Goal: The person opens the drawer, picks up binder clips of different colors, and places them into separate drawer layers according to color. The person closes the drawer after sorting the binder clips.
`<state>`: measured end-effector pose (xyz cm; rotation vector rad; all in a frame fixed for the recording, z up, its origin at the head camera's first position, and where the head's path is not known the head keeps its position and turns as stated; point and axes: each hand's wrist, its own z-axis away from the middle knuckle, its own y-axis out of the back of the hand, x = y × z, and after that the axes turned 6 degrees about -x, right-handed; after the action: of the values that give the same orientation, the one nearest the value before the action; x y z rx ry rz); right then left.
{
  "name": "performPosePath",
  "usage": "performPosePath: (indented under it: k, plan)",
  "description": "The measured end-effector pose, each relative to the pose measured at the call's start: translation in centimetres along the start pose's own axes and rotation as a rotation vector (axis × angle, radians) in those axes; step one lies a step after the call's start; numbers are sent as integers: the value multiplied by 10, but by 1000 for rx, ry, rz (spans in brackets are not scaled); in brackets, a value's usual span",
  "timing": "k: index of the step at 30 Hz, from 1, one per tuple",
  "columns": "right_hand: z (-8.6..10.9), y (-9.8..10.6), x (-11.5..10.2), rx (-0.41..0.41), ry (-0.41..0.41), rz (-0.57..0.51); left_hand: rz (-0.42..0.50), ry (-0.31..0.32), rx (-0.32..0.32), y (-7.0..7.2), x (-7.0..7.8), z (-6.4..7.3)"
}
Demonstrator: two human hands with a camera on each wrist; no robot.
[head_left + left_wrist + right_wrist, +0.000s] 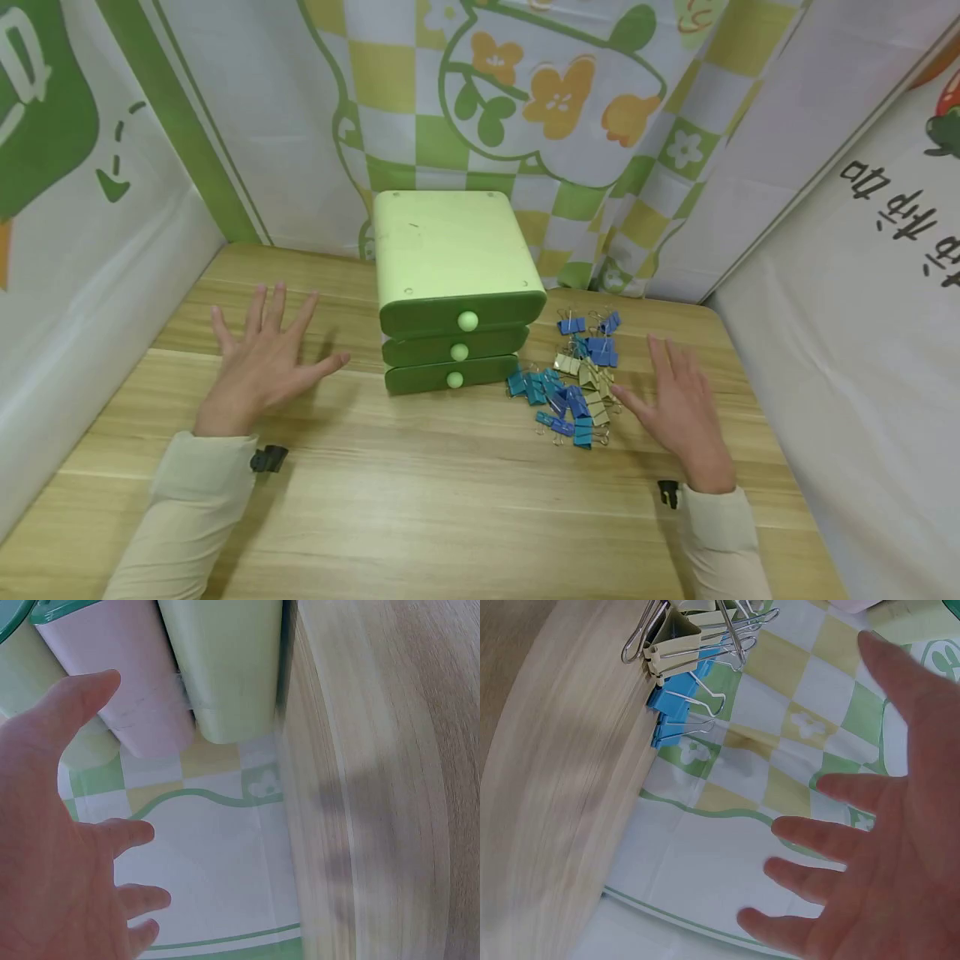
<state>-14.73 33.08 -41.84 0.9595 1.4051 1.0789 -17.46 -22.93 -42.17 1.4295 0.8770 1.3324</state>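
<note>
A small light-green cabinet [453, 242] with three dark-green drawer fronts and round knobs stands toward the back of the table. Left of it, my left hand [262, 367] is spread with fingers apart and holds nothing. Beside the cabinet's right front corner lies a loose heap of binder clips: blue clips [576, 402], teal clips [534, 388] and pale yellow clips [596, 408]. My right hand [684, 408], fingers extended, is just right of the heap; its thumb reaches toward the yellow clips, contact unclear. The right wrist view shows a yellow clip [675, 652] and a blue clip [671, 712] beyond the thumb.
The wood-grain table [420, 500] extends in front of the cabinet. A checked, flower-print curtain [431, 100] hangs close behind it. White printed panels flank the table, a left panel [90, 275] and a right panel [847, 333].
</note>
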Motion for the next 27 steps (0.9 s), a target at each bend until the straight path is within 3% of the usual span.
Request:
performPosePath:
  k: [7, 14, 23, 27]
  plan:
    - [-2, 1, -4, 105, 24, -5, 33, -21, 17, 2, 0, 0]
    - [-2, -2, -10, 265, 146, 31, 160, -109, 75, 6, -2, -4]
    - [1, -3, -39, 235, 237, -4, 306, -140, 211, 5, 2, -8]
    - [1, -5, -60, 209, 281, -19, 381, -150, 238, 6, 6, -9]
